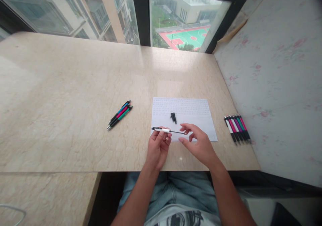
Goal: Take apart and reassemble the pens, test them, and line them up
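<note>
Overlapping the paper's [192, 113] near edge, the left hand [159, 145] holds a pen [164, 130].

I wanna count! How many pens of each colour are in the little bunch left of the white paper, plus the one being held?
Slim blue pen with black grip: 1
Slim pink pen with black grip: 1
Slim green pen with black grip: 1
White pen with black clip, in the left hand: 1
Total: 4 pens
</note>
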`<state>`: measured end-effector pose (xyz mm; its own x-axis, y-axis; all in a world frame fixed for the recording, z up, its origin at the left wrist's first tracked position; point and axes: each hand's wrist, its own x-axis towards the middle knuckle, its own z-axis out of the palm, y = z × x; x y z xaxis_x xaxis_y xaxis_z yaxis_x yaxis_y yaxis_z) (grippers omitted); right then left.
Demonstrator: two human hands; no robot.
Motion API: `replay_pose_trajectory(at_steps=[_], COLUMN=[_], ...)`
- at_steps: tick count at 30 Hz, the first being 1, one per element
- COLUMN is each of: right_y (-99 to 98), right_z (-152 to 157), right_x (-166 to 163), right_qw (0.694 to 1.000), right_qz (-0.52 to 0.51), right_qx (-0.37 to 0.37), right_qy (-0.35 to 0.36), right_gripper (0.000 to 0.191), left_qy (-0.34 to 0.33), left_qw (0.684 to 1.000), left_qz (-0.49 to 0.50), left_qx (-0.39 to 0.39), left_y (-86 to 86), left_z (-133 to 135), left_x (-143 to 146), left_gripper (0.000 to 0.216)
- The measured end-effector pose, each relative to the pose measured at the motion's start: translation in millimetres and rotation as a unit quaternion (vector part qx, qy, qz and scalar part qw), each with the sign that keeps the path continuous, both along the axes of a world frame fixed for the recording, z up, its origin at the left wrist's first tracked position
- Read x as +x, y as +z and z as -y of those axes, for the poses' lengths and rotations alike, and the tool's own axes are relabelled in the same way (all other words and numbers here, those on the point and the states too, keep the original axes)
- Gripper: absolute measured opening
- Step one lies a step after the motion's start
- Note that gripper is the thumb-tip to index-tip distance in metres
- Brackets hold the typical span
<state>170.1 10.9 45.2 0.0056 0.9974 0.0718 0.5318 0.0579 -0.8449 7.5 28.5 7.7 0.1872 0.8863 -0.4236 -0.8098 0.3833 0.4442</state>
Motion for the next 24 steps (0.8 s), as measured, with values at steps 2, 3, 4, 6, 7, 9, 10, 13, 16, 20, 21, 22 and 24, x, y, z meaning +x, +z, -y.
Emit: replay_pose_trajectory(at_steps=[2, 3, 4, 6, 7, 9, 10, 13, 16, 20, 21, 22, 24], right_y=[-13.0, -19.1, -24.3, -32.0, -34.4, -37.2, -38.0, -39.5, -41.1, -44.0, -44.6, -44.9, -44.7], right_z=[-14, -21, -28, -39, -43, -48, -49, -52, -53, -55, -55, -55, -53], right_x=[3, 4, 4, 3, 2, -1, -2, -4, -4, -3, -2, -2, 0], right_qw=[0.998, 0.994, 0.991, 0.983, 0.980, 0.974, 0.972, 0.970, 0.970, 0.972, 0.973, 0.974, 0.977], right_qz=[0.061, 0.098, 0.129, 0.179, 0.197, 0.223, 0.231, 0.239, 0.242, 0.232, 0.228, 0.223, 0.207], right_qx=[0.000, 0.002, 0.001, -0.005, -0.009, -0.016, -0.019, -0.025, -0.025, -0.016, -0.011, -0.005, 0.007], right_qy=[-0.032, -0.047, -0.047, -0.038, -0.034, -0.030, -0.030, -0.024, -0.023, -0.028, -0.031, -0.036, -0.054], right_gripper=[0.025, 0.025, 0.028, 0.033, 0.036, 0.039, 0.039, 0.038, 0.034, 0.027, 0.025, 0.022, 0.017], left_qy=[0.000, 0.000, 0.000, 0.003, 0.003, 0.002, 0.001, 0.000, -0.002, -0.004, -0.004, -0.004, -0.003], left_qw=[1.000, 1.000, 1.000, 1.000, 1.000, 1.000, 1.000, 1.000, 1.000, 1.000, 1.000, 1.000, 1.000], left_qz=[0.005, 0.005, 0.006, 0.007, 0.007, 0.007, 0.007, 0.011, 0.012, 0.011, 0.011, 0.010, 0.009], left_qx=[-0.003, -0.003, -0.003, -0.005, -0.005, -0.006, -0.006, -0.004, -0.005, -0.005, -0.004, -0.005, -0.005], left_y=[-0.8, -1.1, -1.2, -1.3, -1.3, -1.3, -1.4, -1.6, -1.7, -1.5, -1.3, -1.1, -0.6], left_z=[0, -1, -1, -1, -1, -1, -1, -1, -1, -1, -1, -1, -1], left_x=[0, 0, 0, 1, 1, 1, 1, 0, 1, 1, 1, 1, 1], left_gripper=[0.024, 0.023, 0.023, 0.024, 0.024, 0.024, 0.024, 0.023, 0.023, 0.022, 0.022, 0.022, 0.022])
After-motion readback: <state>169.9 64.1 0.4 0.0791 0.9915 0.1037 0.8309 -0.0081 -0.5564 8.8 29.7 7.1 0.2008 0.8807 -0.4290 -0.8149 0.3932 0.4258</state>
